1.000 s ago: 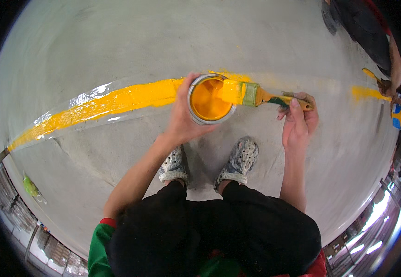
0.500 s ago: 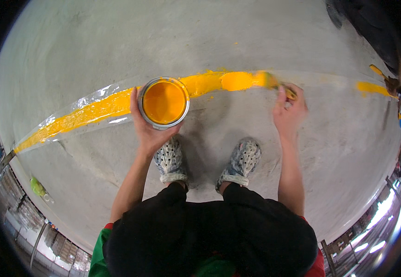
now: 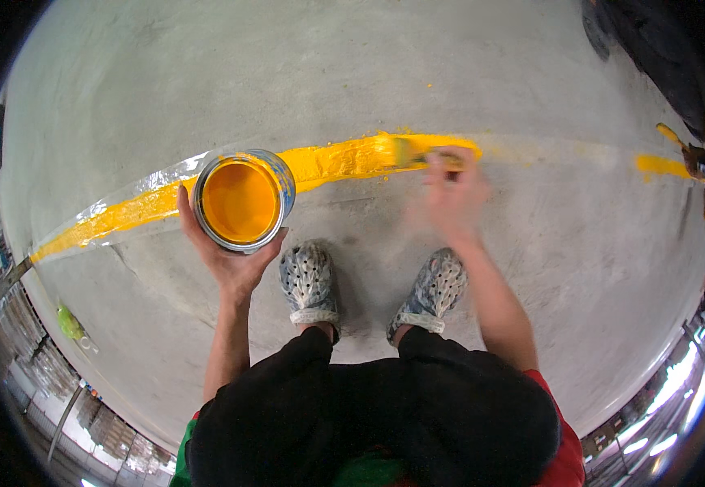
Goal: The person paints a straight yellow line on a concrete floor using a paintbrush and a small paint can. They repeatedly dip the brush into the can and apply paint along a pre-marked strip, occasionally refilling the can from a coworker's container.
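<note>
My left hand (image 3: 235,264) is wrapped round an open metal can of yellow paint (image 3: 240,201), held above the floor with its mouth facing up. In my right hand (image 3: 454,199), blurred by motion, is a paintbrush (image 3: 424,156) held by its handle. Its bristles touch a wet yellow stripe (image 3: 328,162) that runs across the concrete floor. The stripe lies between strips of clear tape (image 3: 162,174), and its wet end is beneath my right hand. The can hides part of the stripe.
My patterned clogs (image 3: 308,280) stand on the floor (image 3: 352,73) just below the stripe. At the far right another person in dark clothes (image 3: 653,57) holds a yellow-tipped tool (image 3: 668,132) beside a separate yellow patch (image 3: 661,165). A green object (image 3: 69,322) lies at the left.
My right hand has swept the brush leftward along the stripe, and yellow now covers the floor where the brush was. My left hand has moved the can left and tilted it slightly.
</note>
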The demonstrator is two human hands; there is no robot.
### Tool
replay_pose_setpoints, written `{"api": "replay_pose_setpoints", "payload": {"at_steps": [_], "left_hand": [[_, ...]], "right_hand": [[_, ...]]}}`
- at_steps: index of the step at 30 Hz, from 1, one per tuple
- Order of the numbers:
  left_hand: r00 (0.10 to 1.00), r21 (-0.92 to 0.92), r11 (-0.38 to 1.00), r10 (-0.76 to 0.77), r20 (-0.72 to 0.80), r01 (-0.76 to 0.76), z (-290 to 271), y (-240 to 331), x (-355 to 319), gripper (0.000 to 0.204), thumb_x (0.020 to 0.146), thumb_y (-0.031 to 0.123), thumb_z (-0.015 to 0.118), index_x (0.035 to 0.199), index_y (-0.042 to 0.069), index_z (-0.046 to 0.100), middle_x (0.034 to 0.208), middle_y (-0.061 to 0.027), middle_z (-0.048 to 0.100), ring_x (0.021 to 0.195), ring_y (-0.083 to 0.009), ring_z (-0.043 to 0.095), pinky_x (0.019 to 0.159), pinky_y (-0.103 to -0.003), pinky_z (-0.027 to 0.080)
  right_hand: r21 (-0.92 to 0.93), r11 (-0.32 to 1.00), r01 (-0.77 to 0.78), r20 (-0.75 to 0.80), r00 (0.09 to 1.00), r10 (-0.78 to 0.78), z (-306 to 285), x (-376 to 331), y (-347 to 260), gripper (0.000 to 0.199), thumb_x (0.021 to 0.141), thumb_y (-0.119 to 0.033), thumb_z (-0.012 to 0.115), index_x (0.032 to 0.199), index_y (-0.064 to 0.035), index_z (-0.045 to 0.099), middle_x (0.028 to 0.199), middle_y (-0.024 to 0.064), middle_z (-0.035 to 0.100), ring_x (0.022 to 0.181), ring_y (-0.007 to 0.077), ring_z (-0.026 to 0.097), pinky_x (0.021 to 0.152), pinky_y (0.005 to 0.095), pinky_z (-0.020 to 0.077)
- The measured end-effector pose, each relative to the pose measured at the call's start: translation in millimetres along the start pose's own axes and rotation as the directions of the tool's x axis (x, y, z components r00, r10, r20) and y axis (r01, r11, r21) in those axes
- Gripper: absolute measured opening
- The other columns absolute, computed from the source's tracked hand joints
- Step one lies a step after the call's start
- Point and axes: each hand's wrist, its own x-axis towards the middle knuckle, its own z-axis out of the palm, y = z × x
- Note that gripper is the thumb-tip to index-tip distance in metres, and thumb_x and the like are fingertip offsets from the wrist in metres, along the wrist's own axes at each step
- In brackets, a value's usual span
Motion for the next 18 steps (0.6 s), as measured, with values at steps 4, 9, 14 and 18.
{"api": "replay_pose_setpoints", "payload": {"at_steps": [4,9,14,18], "left_hand": [[1.0,0.009,1.0,0.001,0.029,-0.002,5.3,-1.3,2.7,0.13,0.059,0.019,0.093,0.157,0.009,0.007,0.143,-0.0148,0.041,0.134,-0.0284,0.045,0.115,-0.046,0.034],[0.997,-0.01,1.0,0.017,0.08,-0.016,20.9,5.5,7.9,0.131,0.058,0.02,0.093,0.157,0.007,0.008,0.142,-0.0149,0.042,0.132,-0.0285,0.045,0.114,-0.045,0.033],[0.996,-0.009,1.0,-0.005,0.094,0.006,28.1,5.6,5.6,0.135,0.059,0.035,0.095,0.157,0.006,0.007,0.148,-0.0156,0.033,0.136,-0.03,0.04,0.116,-0.045,0.03],[0.984,0.078,0.993,0.072,0.165,-0.086,25.4,3.8,3.8,0.134,0.06,0.038,0.094,0.157,0.006,0.007,0.151,-0.017,0.031,0.14,-0.0309,0.036,0.117,-0.047,0.028]], "right_hand": [[-0.299,0.952,-0.056,-0.214,0.977,-0.01,-95.3,27.0,43.3,0.014,0.096,-0.017,0.062,0.102,-0.0046,0.063,0.083,0.0105,0.067,0.068,0.0235,0.067,0.062,0.0356,0.0532],[-0.426,0.902,-0.069,-0.048,0.997,0.054,-92.5,13.8,39.8,0.018,0.094,-0.016,0.061,0.109,-0.0066,0.063,0.093,0.0118,0.068,0.073,0.0274,0.069,0.065,0.0382,0.0545],[-0.029,0.94,0.34,0.059,0.939,-0.338,18.0,-37.9,-12.5,0.026,0.084,-0.01,0.068,0.108,-0.0074,0.06,0.091,0.012,0.067,0.073,0.0271,0.069,0.063,0.0361,0.0553],[0.117,0.98,0.158,0.077,0.983,-0.168,10.3,-33.4,-9.2,0.018,0.087,-0.01,0.068,0.103,-0.0063,0.061,0.084,0.0122,0.067,0.07,0.0234,0.07,0.064,0.0353,0.055]]}}
